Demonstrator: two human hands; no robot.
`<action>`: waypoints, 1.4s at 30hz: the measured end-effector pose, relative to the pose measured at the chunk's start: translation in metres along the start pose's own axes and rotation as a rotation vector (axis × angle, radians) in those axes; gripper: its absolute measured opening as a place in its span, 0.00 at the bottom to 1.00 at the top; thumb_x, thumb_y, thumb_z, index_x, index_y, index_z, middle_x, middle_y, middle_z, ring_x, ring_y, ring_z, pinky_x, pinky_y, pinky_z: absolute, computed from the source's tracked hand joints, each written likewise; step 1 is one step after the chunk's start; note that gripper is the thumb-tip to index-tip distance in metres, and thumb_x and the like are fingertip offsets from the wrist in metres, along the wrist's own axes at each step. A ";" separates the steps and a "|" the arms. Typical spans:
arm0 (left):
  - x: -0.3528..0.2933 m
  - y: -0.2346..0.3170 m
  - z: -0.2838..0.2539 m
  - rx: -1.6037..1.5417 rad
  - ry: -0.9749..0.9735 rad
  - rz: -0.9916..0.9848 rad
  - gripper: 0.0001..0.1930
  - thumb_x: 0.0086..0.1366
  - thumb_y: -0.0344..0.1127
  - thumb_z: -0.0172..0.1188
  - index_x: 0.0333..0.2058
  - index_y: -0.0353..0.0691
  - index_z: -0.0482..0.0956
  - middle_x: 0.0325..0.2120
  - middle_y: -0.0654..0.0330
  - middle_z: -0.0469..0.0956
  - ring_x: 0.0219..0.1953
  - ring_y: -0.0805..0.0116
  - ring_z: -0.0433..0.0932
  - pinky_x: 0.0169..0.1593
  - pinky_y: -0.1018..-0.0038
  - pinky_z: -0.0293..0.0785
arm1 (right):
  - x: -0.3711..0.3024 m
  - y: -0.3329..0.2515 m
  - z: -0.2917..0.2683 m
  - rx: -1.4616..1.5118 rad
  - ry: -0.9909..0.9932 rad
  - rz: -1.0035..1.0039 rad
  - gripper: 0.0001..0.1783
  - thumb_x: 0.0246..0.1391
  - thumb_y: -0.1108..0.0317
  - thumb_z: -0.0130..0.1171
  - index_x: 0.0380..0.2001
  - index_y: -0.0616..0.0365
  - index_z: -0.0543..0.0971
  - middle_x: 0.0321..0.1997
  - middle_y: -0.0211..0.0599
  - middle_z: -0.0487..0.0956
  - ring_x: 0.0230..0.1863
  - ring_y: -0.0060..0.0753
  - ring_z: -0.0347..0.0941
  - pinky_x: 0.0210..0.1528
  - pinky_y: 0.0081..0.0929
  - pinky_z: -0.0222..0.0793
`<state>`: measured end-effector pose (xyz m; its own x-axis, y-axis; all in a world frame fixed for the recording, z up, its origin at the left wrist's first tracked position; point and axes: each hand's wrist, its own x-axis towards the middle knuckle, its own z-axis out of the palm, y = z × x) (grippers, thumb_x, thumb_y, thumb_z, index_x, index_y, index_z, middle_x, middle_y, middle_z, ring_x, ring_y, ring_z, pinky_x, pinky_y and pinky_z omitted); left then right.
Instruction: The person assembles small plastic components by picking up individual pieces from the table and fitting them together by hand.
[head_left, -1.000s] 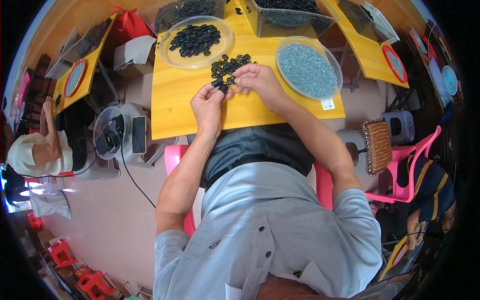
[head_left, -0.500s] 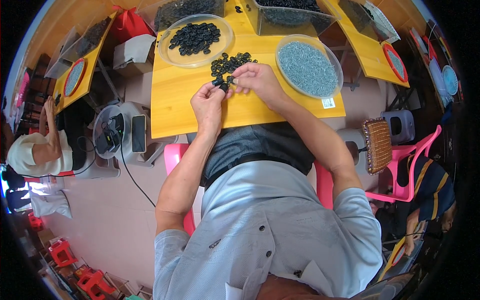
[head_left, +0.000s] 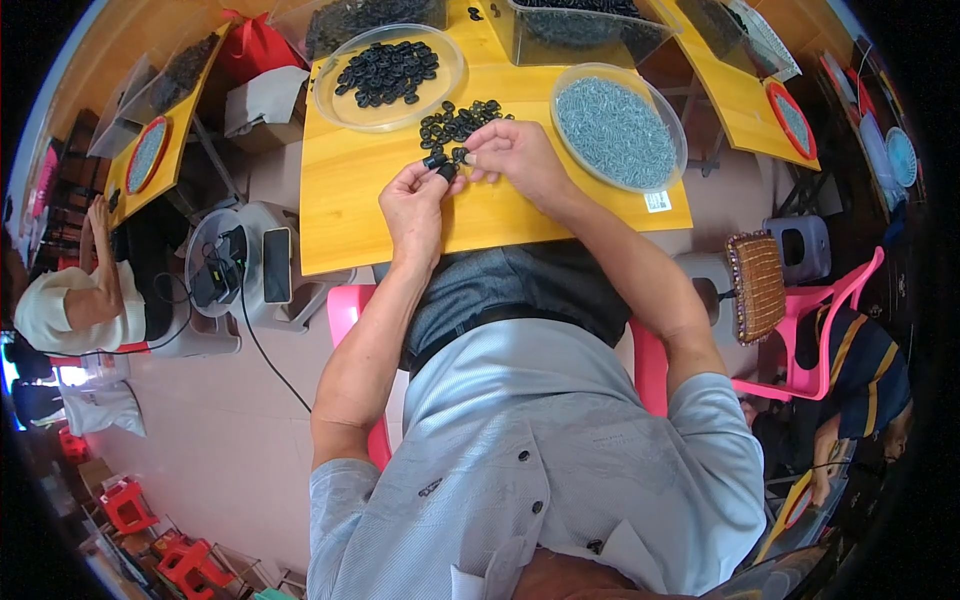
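Over the near middle of the yellow table point(head_left: 370, 215), my two hands meet fingertip to fingertip. My left hand point(head_left: 412, 212) is closed in a pinch; its thumb and forefinger tips are black, seemingly finger covers. Whatever lies between those tips is too small to make out. My right hand point(head_left: 520, 160) pinches a small black ring-like part point(head_left: 460, 156) right beside the left fingertips. Just beyond the hands lies a loose pile of similar black parts point(head_left: 462, 122). To their right stands a clear round tub point(head_left: 683, 160) full of small silvery screw-like pieces point(head_left: 615, 132).
A round clear tray point(head_left: 330, 105) of black parts stands at the far left of the table. Clear bins point(head_left: 590, 45) of black parts line the back. A phone point(head_left: 277, 265) lies on a stool at left. Other people sit at tables on both sides.
Very little differs. The view has shifted slightly; both hands keep their pinch at nearly the same spot, with the left fingertips slightly turned.
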<state>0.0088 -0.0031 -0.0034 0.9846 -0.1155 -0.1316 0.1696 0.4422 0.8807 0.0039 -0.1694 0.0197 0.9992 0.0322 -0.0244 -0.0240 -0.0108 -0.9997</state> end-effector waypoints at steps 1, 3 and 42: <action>0.000 0.000 0.000 -0.009 0.001 -0.002 0.06 0.60 0.19 0.56 0.36 0.27 0.77 0.29 0.55 0.80 0.29 0.70 0.81 0.37 0.80 0.77 | 0.000 0.000 0.000 0.001 0.000 0.001 0.08 0.52 0.75 0.60 0.37 0.64 0.78 0.28 0.34 0.81 0.28 0.21 0.77 0.30 0.17 0.68; 0.000 0.000 0.000 -0.017 0.003 -0.004 0.06 0.59 0.19 0.56 0.35 0.27 0.77 0.29 0.55 0.80 0.29 0.70 0.81 0.37 0.80 0.77 | 0.000 -0.001 0.000 -0.013 -0.008 0.010 0.09 0.52 0.75 0.59 0.38 0.65 0.78 0.29 0.35 0.81 0.28 0.21 0.77 0.30 0.17 0.69; 0.000 0.001 0.000 0.033 0.002 0.003 0.05 0.60 0.18 0.56 0.36 0.25 0.77 0.29 0.53 0.81 0.29 0.69 0.81 0.36 0.80 0.78 | -0.002 0.001 0.006 0.024 0.018 -0.037 0.08 0.53 0.75 0.59 0.37 0.68 0.79 0.28 0.39 0.82 0.27 0.23 0.79 0.28 0.18 0.72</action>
<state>0.0089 -0.0028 -0.0024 0.9852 -0.1119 -0.1296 0.1647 0.4126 0.8959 0.0020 -0.1638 0.0183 0.9998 0.0142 0.0130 0.0128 0.0142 -0.9998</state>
